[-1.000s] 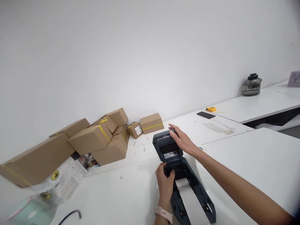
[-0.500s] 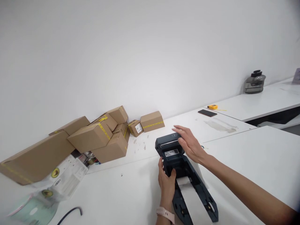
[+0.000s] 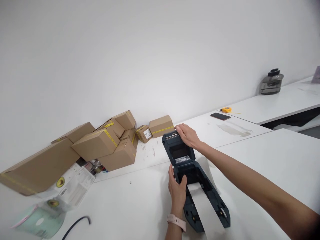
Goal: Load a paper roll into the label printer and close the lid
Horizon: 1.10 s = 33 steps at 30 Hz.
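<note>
left hand (image 3: pixel 177 190) fingers (image 3: pixel 171 175) are grasping the printer (image 3: pixel 193 176) at its 9 o'clock side | right hand (image 3: pixel 188 135) is gripping the open lid (image 3: pixel 178 150) at 12 o'clock | printer is sitting mid-surface (image 3: pixel 140 206) | boxes (image 3: pixel 110 146) are lying at 10 o'clock

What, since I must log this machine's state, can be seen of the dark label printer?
The dark blue-grey plastic label printer lies on the white table, lid swung open toward the wall, a white sticker inside it. A white paper strip runs along its long tray. The left hand grips its side; the right hand holds the lid's top edge.
</note>
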{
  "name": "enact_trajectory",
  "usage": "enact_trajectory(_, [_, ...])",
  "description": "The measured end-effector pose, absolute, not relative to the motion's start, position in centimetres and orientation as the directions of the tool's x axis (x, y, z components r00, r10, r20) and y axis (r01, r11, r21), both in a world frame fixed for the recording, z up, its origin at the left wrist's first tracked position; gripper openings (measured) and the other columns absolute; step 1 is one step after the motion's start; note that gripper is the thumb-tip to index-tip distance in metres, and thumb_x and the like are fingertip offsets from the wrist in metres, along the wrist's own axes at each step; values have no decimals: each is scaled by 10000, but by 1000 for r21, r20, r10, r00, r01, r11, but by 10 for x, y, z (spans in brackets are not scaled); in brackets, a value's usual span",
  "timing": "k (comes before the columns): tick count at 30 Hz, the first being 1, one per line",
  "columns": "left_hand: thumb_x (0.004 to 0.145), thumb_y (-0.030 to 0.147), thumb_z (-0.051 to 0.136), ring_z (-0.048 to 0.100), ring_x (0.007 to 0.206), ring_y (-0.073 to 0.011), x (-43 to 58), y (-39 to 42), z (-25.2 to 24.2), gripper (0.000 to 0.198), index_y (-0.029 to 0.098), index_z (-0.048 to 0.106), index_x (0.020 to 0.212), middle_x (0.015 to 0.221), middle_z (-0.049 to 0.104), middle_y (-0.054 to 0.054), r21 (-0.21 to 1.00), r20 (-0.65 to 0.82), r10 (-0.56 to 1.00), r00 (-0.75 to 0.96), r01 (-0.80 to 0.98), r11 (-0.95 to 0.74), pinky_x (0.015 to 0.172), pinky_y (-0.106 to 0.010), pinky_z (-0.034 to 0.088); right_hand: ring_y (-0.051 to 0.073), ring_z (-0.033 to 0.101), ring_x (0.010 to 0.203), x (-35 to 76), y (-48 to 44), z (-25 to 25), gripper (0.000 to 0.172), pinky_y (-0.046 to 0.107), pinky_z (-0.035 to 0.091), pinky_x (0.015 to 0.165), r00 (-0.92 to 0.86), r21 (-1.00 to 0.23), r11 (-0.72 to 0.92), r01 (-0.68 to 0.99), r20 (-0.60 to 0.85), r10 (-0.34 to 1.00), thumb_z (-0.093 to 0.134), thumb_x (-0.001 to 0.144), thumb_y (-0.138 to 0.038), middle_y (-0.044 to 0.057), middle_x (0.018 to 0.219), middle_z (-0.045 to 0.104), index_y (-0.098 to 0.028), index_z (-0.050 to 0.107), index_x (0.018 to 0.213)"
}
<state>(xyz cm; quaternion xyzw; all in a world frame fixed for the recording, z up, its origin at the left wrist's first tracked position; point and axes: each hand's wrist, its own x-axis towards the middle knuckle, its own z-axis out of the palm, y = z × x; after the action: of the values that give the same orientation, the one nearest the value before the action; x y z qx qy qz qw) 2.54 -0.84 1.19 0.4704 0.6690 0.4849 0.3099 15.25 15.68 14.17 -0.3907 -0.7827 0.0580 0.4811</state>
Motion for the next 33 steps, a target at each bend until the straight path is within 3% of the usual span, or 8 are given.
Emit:
enact_trajectory(11, [859,447,590,390,1410,-263,24,-8,8,735,312,267,1506,1553,392,-83,945,54,928,-370,318,72,1116,-378,357,229,616,977,156,154,147,366,377,487,861,-271,-481,704,522,689,672,292,1016,-426,59,1001,671,-253,615,1036])
enact_trajectory(14, [857,446,592,398,1406,-267,24,-10,9,752,308,251,1513,1556,391,-88,943,54,929,-366,324,72,1105,-374,370,240,614,1084,162,148,151,369,399,495,916,-279,-473,729,494,708,649,366,994,-450,76,1181,654,-254,553,1245])
enact_trajectory(17, [864,430,583,423,1388,-266,25,-10,10,752,322,230,1519,1553,394,-83,941,47,927,-371,329,84,1093,-378,381,264,500,1277,172,126,156,456,450,427,1045,-229,-450,757,474,767,599,399,982,-455,109,1385,534,-256,426,1391])
enact_trajectory(20, [863,401,586,446,1367,-264,25,-9,10,750,306,238,1520,1529,425,-88,939,58,926,-374,335,76,1100,-381,371,263,439,1339,179,101,159,434,466,382,1089,-235,-353,807,474,832,502,403,992,-421,116,1423,498,-267,412,1398])
enact_trajectory(24, [862,395,591,424,1385,-251,25,-8,10,747,282,251,1517,1517,439,-87,942,90,925,-369,333,41,1121,-367,351,268,358,1418,174,98,154,466,493,354,1105,-444,-156,828,538,783,436,361,1015,-418,114,1557,376,-262,364,1455])
enact_trajectory(27, [856,400,599,438,1375,-251,25,-8,10,767,281,240,1523,1524,434,-95,946,80,922,-378,321,50,1109,-362,364,275,299,1461,164,117,144,503,510,302,1141,-490,-119,794,597,729,477,337,1021,-426,120,1576,360,-221,355,1480])
enact_trajectory(33, [849,427,600,431,1384,-267,25,-9,11,790,275,225,1527,1537,415,-106,943,40,923,-382,320,91,1087,-364,384,277,324,1447,161,122,141,517,512,260,1163,-480,-96,793,602,750,455,395,1003,-409,119,1550,407,-201,373,1475])
